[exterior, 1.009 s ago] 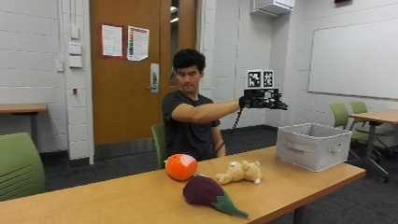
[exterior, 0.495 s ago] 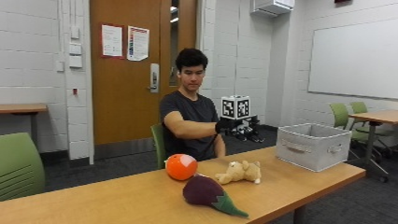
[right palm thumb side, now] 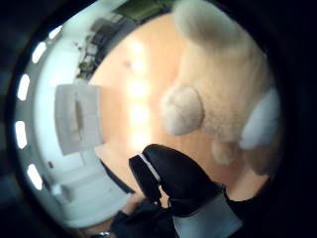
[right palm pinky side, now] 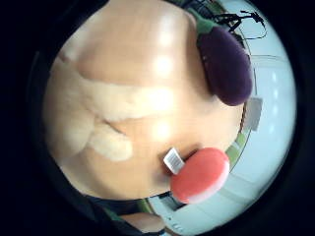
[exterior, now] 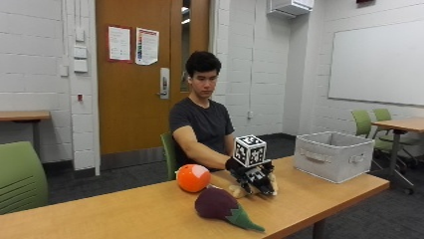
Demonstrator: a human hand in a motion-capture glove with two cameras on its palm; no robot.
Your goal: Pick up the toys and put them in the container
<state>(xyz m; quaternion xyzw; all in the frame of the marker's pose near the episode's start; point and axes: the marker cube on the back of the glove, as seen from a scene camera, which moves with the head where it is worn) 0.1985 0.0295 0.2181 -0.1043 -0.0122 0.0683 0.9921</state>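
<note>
In the outside view my gloved right hand [exterior: 256, 179] is low over a tan plush bear [exterior: 234, 189] lying on the wooden table [exterior: 132, 214]; the hand covers most of it. The bear [right palm thumb side: 223, 84] fills the thumb side palm view, and my gloved thumb [right palm thumb side: 173, 178] stays apart from it with bare table between, so nothing is held. An orange round toy [exterior: 193, 178] sits just left of the bear. A purple plush eggplant [exterior: 222, 205] lies nearer the front edge. The grey fabric container [exterior: 331, 155] stands at the table's right end.
The little finger side palm view shows the bear [right palm pinky side: 83, 113], the eggplant [right palm pinky side: 226, 64] and the orange toy [right palm pinky side: 199, 174] close together on the table. Green chairs [exterior: 20, 174] and another table [exterior: 401, 124] stand around the room.
My hand has come down from chest height, near the container side, to the table and now sits over the plush bear. The toys and the container have not moved.
</note>
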